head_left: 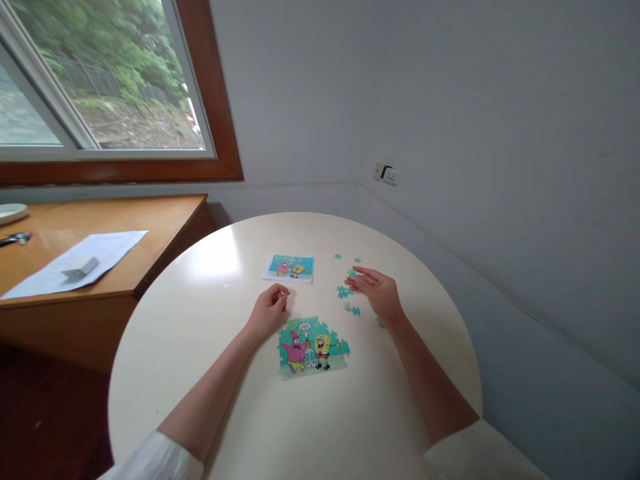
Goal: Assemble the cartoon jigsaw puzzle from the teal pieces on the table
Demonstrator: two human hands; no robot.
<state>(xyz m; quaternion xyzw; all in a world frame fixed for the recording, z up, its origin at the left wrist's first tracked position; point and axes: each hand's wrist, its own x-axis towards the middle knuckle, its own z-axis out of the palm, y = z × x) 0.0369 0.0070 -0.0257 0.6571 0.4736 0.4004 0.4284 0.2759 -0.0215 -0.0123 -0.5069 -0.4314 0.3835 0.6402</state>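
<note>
A partly assembled cartoon jigsaw puzzle (313, 347) lies on the round cream table (200, 333). My left hand (270, 310) rests just above the puzzle's upper left corner, fingers curled in a loose fist; nothing shows in it. My right hand (377, 291) lies to the right, fingers stretched toward several loose teal pieces (345, 291), its fingertips touching one. A small reference picture (289, 267) of the same cartoon lies further back.
A wooden desk (150, 233) stands at the left with a sheet of paper (75, 263) and a small grey object on it. A window is above it. Grey walls with a socket (387, 175) close the table's far and right sides.
</note>
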